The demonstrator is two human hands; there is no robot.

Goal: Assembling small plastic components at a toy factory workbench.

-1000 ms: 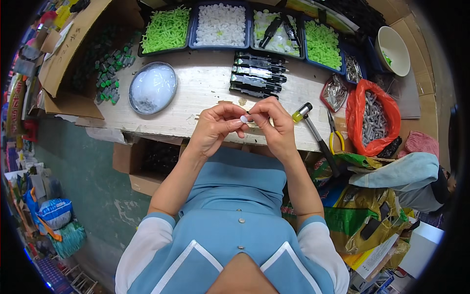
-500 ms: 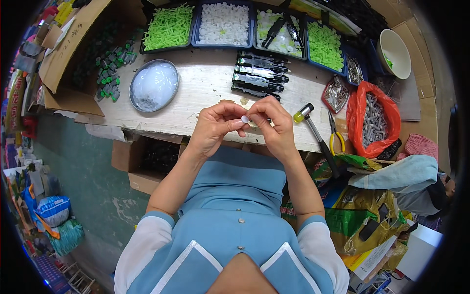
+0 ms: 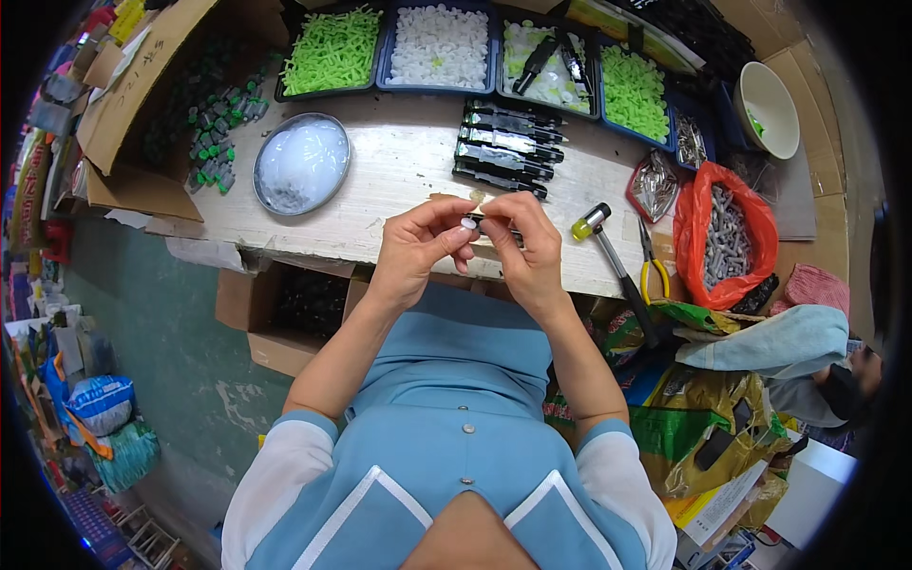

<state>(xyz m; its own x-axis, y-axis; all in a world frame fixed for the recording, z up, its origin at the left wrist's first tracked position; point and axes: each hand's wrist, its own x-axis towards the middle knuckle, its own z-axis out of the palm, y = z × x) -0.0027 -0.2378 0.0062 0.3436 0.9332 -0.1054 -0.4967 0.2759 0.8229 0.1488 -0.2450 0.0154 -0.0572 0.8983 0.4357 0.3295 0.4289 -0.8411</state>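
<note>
Above the front edge of the worktable my left hand (image 3: 418,249) and my right hand (image 3: 527,249) meet, fingertips nearly touching. A small white round piece (image 3: 468,223) is pinched in my left fingers. My right thumb and fingers are closed beside it on a small dark part, mostly hidden, whose kind I cannot make out. Just beyond the hands lies a row of black, pen-like assemblies (image 3: 508,150) with silvery strips. To the right rests a hammer (image 3: 617,266) with a yellow-green face, and next to it yellow-handled pliers (image 3: 654,271).
A round dish of whitish grease-like stuff (image 3: 302,163) sits left. Behind stand trays of green strips (image 3: 332,49), white caps (image 3: 440,46) and green pieces (image 3: 634,90). A red bag (image 3: 693,242) of grey parts lies right. An opened carton (image 3: 142,95) holds green-grey pieces.
The fingers have shifted slightly around the small white piece, and a bit of dark part now shows beside it. The right hand has tilted a little inward and down.
</note>
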